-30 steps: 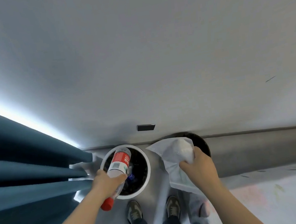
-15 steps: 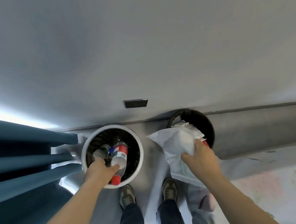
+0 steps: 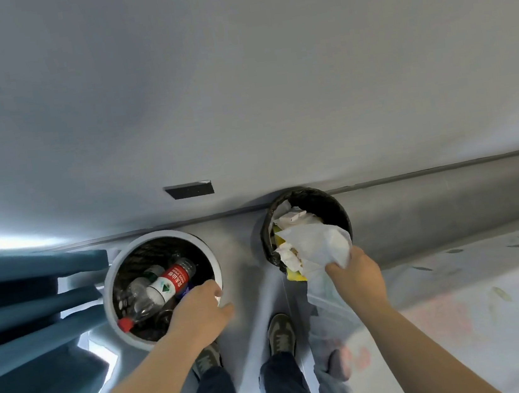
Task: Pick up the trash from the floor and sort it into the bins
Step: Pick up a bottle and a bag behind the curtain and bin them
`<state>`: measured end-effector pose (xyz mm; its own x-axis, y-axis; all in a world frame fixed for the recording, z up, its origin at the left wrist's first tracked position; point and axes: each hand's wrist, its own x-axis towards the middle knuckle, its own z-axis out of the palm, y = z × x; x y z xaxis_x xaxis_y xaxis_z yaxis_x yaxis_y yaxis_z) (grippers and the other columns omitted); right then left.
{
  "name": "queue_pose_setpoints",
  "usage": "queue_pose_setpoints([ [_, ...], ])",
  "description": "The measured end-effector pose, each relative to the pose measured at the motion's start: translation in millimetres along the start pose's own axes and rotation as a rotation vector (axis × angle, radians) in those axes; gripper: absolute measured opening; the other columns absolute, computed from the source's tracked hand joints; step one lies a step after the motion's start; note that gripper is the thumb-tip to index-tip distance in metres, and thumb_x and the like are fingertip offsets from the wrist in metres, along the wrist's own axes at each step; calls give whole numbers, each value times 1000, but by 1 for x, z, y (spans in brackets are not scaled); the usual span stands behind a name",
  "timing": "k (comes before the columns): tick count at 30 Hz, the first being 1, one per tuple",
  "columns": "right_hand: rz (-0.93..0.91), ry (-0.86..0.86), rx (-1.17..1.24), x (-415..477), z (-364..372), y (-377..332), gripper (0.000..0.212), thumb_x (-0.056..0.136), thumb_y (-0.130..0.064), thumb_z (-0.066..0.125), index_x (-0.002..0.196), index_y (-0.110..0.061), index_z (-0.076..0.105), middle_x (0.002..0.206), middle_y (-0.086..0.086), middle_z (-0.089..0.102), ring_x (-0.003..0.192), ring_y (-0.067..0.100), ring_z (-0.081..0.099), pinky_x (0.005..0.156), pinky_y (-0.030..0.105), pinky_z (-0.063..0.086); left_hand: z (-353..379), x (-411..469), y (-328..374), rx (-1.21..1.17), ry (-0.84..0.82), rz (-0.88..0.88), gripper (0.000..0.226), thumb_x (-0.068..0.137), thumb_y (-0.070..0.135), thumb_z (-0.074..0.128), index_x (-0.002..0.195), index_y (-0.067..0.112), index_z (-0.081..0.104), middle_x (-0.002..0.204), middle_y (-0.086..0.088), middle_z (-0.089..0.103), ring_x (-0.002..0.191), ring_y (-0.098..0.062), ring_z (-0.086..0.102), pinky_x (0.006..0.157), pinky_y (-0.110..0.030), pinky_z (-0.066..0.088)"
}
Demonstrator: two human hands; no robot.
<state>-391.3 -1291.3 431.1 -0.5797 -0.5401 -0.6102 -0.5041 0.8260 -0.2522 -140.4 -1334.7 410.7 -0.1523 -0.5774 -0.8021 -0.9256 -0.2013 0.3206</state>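
A white-rimmed bin (image 3: 116,282) stands on the left with several plastic bottles inside. A clear bottle with a red label and red cap (image 3: 164,286) lies on top of them. My left hand (image 3: 201,313) hovers over the bin's near right rim, fingers loosely apart and holding nothing. To the right, a black bin (image 3: 328,200) holds crumpled paper and a yellow wrapper. My right hand (image 3: 354,274) grips a white plastic bag (image 3: 315,245) that lies over the black bin's near rim.
Both bins stand against a grey wall (image 3: 236,84) with a dark socket plate (image 3: 189,190). Blue curtains (image 3: 22,310) hang at the left. My two shoes (image 3: 281,335) stand just before the bins. A pale patterned rug (image 3: 481,315) lies at the right.
My left hand dropped the red-label bottle into the white bin and now holds nothing. My right hand carried the white bag forward onto the black bin's rim.
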Motion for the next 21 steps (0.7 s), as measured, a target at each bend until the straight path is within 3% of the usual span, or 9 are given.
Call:
queue_pose_setpoints([
  [10,-116,111,-200,102,-5,10,18,90,-20,52,105,-9,47,86,8,57,75,27,53,60,31,41,21,33,66,131,22,143,37,91,38,52,123,20,50,119,3,56,103,-13,56,77,-21,38],
  [12,-196,129,-291,120,0,11,17,91,-19,53,105,-12,47,94,9,61,84,28,56,61,31,43,26,44,72,139,25,143,35,91,39,51,122,21,50,118,4,57,101,-12,56,76,-21,37],
  [16,-282,-107,-529,139,18,17,46,89,-19,57,132,-15,39,119,8,56,108,28,53,76,37,49,33,60,77,169,24,122,38,91,38,51,124,20,51,120,3,58,105,-14,57,80,-23,41],
  [19,-318,-335,-592,139,34,25,46,88,-13,54,132,-12,42,119,9,57,108,28,55,79,36,50,33,65,81,188,17,107,36,91,38,52,122,19,52,118,2,59,105,-16,57,86,-28,46],
  [21,-319,-340,-572,137,37,30,43,88,-11,53,130,-12,44,117,9,58,107,28,55,78,36,49,31,65,82,196,19,103,35,91,38,53,121,19,53,117,1,59,105,-17,57,88,-30,47],
])
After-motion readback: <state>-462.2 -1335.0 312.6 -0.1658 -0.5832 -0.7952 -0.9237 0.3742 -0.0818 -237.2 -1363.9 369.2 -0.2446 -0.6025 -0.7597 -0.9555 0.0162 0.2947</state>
